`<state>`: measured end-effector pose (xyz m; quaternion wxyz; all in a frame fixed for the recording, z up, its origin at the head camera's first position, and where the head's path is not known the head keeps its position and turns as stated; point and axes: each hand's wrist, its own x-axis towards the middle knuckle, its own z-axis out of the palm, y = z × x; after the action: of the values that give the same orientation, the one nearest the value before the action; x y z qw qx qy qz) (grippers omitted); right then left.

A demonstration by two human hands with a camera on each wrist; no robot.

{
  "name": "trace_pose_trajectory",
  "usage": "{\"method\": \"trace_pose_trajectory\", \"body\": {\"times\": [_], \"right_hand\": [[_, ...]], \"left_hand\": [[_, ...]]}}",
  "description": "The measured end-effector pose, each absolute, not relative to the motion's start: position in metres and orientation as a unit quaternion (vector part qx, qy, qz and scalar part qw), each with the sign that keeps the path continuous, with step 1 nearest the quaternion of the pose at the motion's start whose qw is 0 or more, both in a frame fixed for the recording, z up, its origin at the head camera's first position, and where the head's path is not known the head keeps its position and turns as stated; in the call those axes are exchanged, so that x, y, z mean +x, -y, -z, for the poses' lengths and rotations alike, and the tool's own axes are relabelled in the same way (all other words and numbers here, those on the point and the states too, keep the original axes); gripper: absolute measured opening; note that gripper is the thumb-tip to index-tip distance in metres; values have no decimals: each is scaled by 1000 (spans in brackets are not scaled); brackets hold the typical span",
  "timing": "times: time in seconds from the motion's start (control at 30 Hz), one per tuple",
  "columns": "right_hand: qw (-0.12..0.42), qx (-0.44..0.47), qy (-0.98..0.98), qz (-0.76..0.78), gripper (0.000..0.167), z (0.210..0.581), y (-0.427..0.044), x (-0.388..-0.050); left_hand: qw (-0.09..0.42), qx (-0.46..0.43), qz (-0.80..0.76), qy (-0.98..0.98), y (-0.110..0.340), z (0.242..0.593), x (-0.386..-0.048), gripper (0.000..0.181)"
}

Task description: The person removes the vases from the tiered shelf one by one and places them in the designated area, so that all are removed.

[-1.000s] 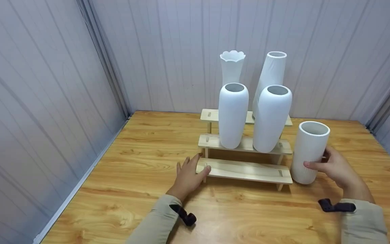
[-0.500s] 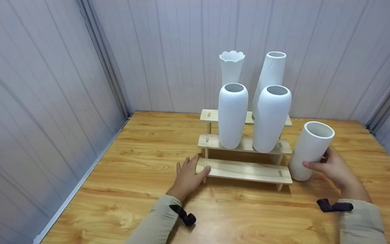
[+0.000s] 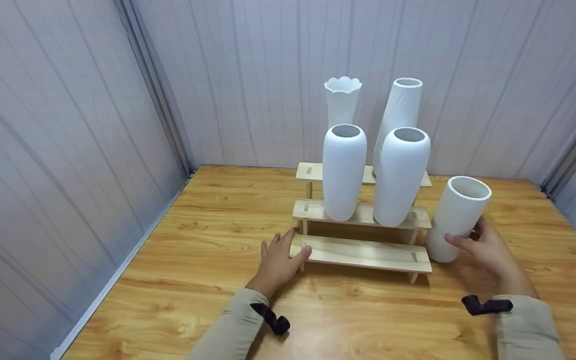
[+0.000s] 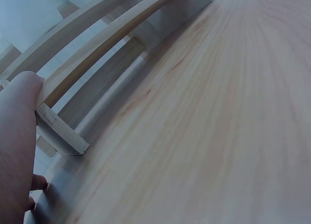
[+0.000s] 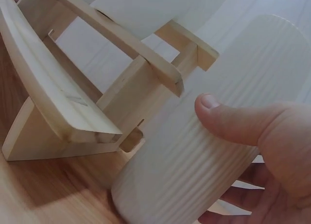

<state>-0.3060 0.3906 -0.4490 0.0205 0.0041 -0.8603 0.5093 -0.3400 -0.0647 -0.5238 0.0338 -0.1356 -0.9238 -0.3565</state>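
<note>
My right hand (image 3: 493, 255) grips a white cylindrical vase (image 3: 454, 220) beside the right end of a three-step wooden stand (image 3: 363, 253). The vase leans to the right at its top; in the right wrist view its ribbed side (image 5: 194, 156) shows, with the thumb across it and fingers behind. Whether its base touches the table cannot be told. My left hand (image 3: 278, 262) rests at the left end of the lowest step, thumb on its edge and fingers spread. The left wrist view shows that hand (image 4: 17, 141) against the stand's end (image 4: 63, 131).
Two smooth white vases (image 3: 344, 175) (image 3: 401, 180) stand on the middle step. Behind them, a scalloped-rim vase (image 3: 342, 105) and a tapered vase (image 3: 402, 107) stand at the top step. A panelled wall (image 3: 268, 75) rises behind the wooden table (image 3: 193, 280).
The vase in my right hand has tipped from nearly upright to a rightward lean, and its base has shifted slightly up and left. My left hand has stayed in place.
</note>
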Motion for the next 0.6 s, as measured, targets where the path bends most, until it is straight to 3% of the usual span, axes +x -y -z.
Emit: {"method": "trace_pose_trajectory", "body": {"times": [0.27,0.6], "right_hand": [[57,-14,844,-533,102,462,-388,-312],[126,-26,801,-585,90,485,-380,-322]], "left_hand": [[35,-135,358,923,65,524,-340,82],[34,-133,359,923,65,524,-340,80]]}}
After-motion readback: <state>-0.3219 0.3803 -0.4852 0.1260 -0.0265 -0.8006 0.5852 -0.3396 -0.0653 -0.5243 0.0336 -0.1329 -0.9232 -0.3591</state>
